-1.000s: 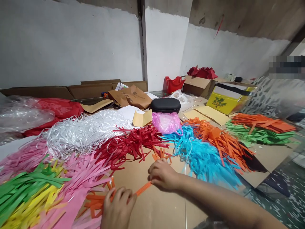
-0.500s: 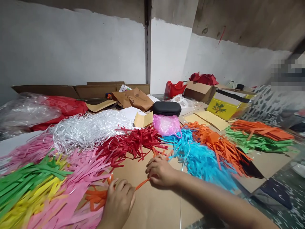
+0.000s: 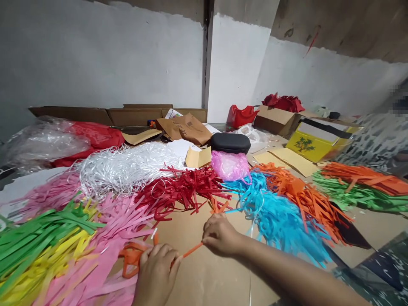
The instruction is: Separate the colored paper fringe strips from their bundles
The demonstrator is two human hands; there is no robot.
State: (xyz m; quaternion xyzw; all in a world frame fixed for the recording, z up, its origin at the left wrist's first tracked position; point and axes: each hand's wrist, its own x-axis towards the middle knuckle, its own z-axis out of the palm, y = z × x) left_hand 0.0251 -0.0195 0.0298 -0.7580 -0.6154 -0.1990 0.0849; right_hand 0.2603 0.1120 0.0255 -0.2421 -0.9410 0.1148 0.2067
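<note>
Both hands pinch one orange strip (image 3: 192,250), stretched low over the surface (image 3: 210,280): right hand (image 3: 220,234) grips the two o'clock end, left hand (image 3: 158,268) the eight o'clock end, both equally close.

the single head-worn camera looked forward and down from just above the person's own arms, with the left hand (image 3: 156,272) at the bottom centre of the frame and the right hand (image 3: 221,235) slightly above and right of it, both very near the lens. it faced across the cardboard-covered table (image 3: 207,276) toward the white wall (image 3: 95,55) that filled the upper half, the far paper piles sitting mid-frame. no second view shared the scene.
</note>
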